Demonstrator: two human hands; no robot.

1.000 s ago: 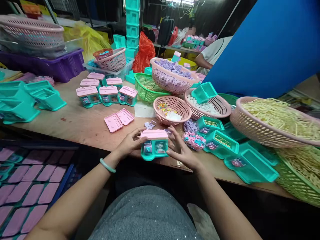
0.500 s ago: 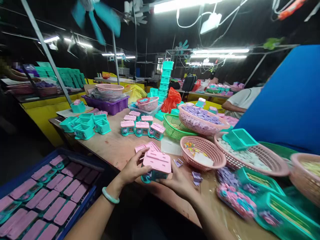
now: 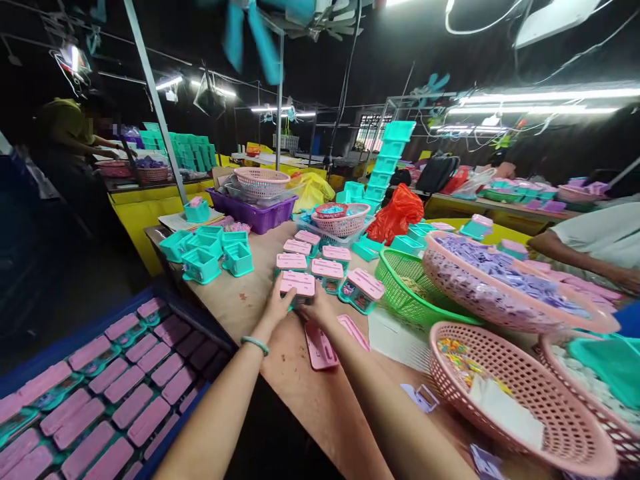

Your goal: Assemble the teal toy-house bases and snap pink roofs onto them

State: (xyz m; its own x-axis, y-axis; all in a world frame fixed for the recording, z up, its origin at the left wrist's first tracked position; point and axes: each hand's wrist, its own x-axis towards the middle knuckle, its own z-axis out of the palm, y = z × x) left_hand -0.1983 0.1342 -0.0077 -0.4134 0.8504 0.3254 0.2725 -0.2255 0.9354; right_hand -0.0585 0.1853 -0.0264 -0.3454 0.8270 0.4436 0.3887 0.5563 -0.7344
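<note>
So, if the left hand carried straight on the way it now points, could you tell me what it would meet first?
The left hand grips the pink-lidded toy box. Straight beyond lies another finished box in the group, seemingly first in line, though depth is hard to judge.

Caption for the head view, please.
Both hands, left hand and right hand, hold a pink-lidded teal toy box beside finished ones.

Your wooden table [image 3: 310, 393] carries pink-lidded toy boxes [image 3: 327, 270] in a group; open teal boxes [image 3: 205, 257] stand at its far left corner; a loose pink lid [image 3: 320, 347] lies near; baskets [image 3: 520, 400] fill your right side.
</note>
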